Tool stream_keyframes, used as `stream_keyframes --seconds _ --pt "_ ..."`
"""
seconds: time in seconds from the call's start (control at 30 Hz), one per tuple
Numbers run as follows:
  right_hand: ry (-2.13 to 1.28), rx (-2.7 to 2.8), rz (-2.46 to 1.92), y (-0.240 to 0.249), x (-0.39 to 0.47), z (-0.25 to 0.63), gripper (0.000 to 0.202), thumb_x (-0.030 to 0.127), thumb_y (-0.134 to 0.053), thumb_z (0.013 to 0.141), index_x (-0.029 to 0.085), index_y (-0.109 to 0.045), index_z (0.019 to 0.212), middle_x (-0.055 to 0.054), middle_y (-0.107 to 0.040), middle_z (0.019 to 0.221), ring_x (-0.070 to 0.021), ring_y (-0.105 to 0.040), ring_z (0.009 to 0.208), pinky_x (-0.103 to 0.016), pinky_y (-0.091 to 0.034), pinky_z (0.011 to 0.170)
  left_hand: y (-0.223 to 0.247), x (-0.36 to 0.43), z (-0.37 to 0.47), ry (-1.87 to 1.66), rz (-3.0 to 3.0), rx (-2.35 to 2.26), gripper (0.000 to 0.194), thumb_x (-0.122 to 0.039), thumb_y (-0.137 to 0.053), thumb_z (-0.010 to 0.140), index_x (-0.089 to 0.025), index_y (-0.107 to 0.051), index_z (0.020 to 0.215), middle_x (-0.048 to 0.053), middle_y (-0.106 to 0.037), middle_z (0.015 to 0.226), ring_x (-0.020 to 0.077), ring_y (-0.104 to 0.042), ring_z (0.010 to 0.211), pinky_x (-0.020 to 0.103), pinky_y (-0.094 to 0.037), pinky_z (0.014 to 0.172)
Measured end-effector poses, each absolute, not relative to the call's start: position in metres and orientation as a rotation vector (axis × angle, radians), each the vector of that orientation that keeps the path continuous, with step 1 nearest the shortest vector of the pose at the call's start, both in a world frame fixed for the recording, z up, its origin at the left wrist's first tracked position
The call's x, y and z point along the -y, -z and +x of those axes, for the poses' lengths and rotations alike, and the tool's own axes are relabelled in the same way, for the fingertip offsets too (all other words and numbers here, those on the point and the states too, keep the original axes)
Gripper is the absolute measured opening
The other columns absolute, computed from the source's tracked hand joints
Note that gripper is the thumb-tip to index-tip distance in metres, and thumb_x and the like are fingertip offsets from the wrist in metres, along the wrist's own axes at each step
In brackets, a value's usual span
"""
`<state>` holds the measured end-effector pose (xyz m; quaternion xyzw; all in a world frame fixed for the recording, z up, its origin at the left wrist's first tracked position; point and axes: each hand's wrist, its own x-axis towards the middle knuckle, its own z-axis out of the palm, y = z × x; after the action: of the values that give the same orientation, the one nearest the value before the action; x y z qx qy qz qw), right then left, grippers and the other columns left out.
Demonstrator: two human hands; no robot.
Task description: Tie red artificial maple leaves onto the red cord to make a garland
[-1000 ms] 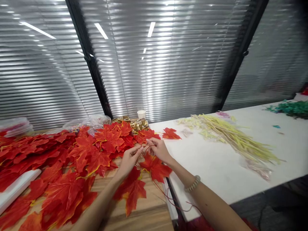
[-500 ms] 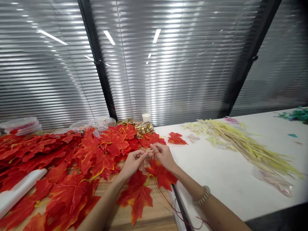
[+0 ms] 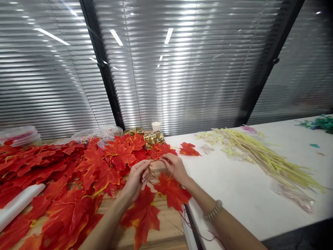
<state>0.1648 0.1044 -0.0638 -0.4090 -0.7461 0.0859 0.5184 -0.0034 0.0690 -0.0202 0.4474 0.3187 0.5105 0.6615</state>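
My left hand (image 3: 136, 177) pinches a thin dark red cord (image 3: 154, 161) between thumb and fingertips. To its right, my right hand (image 3: 174, 167) has its fingers closed on the same cord, a short stretch of which spans the two hands. Below them, two red maple leaves (image 3: 173, 191) (image 3: 145, 217) with yellow stems lie over the wooden surface. More of the cord trails down to the right, past the leaves and under my right forearm, which wears a beaded bracelet (image 3: 213, 210).
A large heap of red leaves (image 3: 70, 208) covers the left, with a white bar (image 3: 20, 205) on it. Behind stand plastic tubs (image 3: 20, 136), gold packets (image 3: 154, 138) and a paper cup (image 3: 156, 126). Yellow-green strips (image 3: 260, 152) lie on the white table (image 3: 229, 187).
My hands have moved apart, stretching the cord between them. My left hand has shifted left and turned. The view has shifted slightly.
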Motion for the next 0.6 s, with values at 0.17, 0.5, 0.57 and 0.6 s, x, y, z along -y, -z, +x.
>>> stream_keyframes --seconds 0.17,0.5,0.57,0.6 --pt "-0.387 1.530 -0.997 0.065 -0.109 0.166 0.020 0.034 -0.053 0.080 0.017 -0.064 0.076 -0.004 -0.064 0.069 -0.0149 -0.057 0.060 -0.025 -0.043 0.058 0.016 -0.074 -0.011 -1.257 0.965 -0.659 0.021 -0.031 -0.062 0.075 -0.012 -0.055 0.072 -0.010 -0.027 0.041 0.0017 -0.019 0.035 0.015 -0.019 0.037" --pt "-1.028 1.133 -0.980 0.067 -0.108 0.161 0.028 0.041 -0.068 0.063 0.014 -0.062 0.069 0.001 -0.055 0.054 -0.0086 -0.046 0.045 -0.020 -0.036 0.043 0.010 -0.065 -0.005 -1.272 0.876 -0.459 0.025 -0.034 -0.067 0.071 -0.014 -0.052 0.067 -0.007 -0.032 0.042 0.0039 -0.023 0.040 0.017 -0.023 0.043" --pt "-1.064 1.087 -0.973 0.066 -0.107 0.160 0.027 0.040 -0.068 0.063 0.014 -0.061 0.067 0.002 -0.053 0.052 -0.0074 -0.044 0.043 -0.020 -0.034 0.041 0.009 -0.064 -0.004 -1.286 0.860 -0.461 0.026 -0.033 -0.067 0.071 -0.014 -0.051 0.067 -0.007 -0.032 0.042 0.0047 -0.024 0.041 0.018 -0.024 0.045" --pt "-1.076 1.063 -0.976 0.066 -0.107 0.160 0.027 0.040 -0.069 0.062 0.014 -0.061 0.067 0.003 -0.052 0.051 -0.0069 -0.043 0.042 -0.019 -0.033 0.041 0.009 -0.064 -0.004 -1.294 0.859 -0.463 0.025 -0.033 -0.067 0.071 -0.014 -0.050 0.067 -0.007 -0.032 0.043 0.0050 -0.025 0.042 0.018 -0.024 0.045"
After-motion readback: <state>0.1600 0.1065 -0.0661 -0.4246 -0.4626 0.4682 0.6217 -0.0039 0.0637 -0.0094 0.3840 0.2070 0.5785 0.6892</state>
